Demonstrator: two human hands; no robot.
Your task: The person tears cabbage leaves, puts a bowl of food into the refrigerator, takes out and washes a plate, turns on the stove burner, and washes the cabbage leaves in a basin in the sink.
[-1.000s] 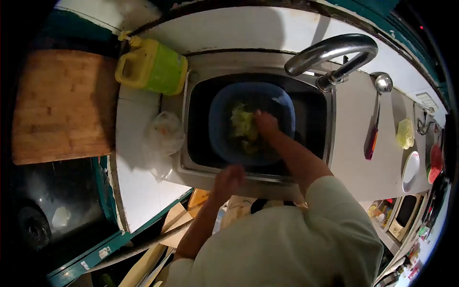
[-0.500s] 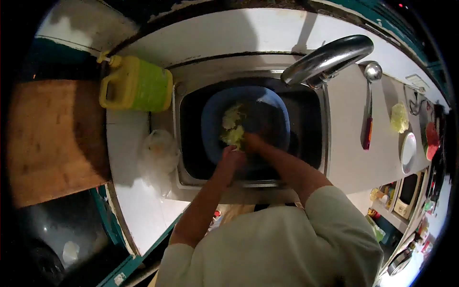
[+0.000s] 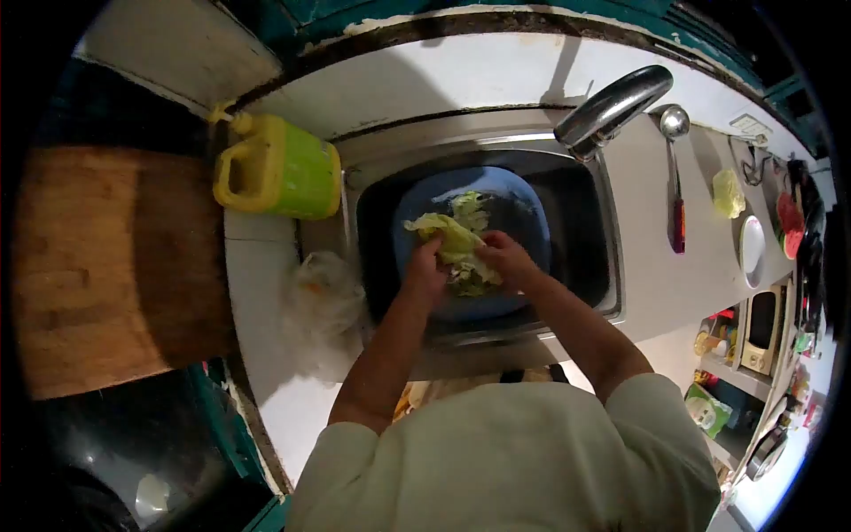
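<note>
The hands (image 3: 466,261) grip a crinkled, pale yellow-green leaf (image 3: 444,231) over the blue basin (image 3: 523,208).

White wall (image 3: 372,87) beneath dark green painted wood (image 3: 306,11).

Pale counter (image 3: 656,288), yellow jug (image 3: 303,168), plastic bag (image 3: 326,288), ladle (image 3: 676,173)

- basin (image 3: 519,199): blue, kinda dusky
- leaves (image 3: 445,232): pale yellowy-green
- jug (image 3: 250,177) at 10 o'clock: yellow, lime-green label
- board (image 3: 80,266) at 9: warm brown, darker patches
- ladle handle (image 3: 679,226) at 3: red, purplish end
- shirt (image 3: 505,452) at 6: plain pale green
</note>
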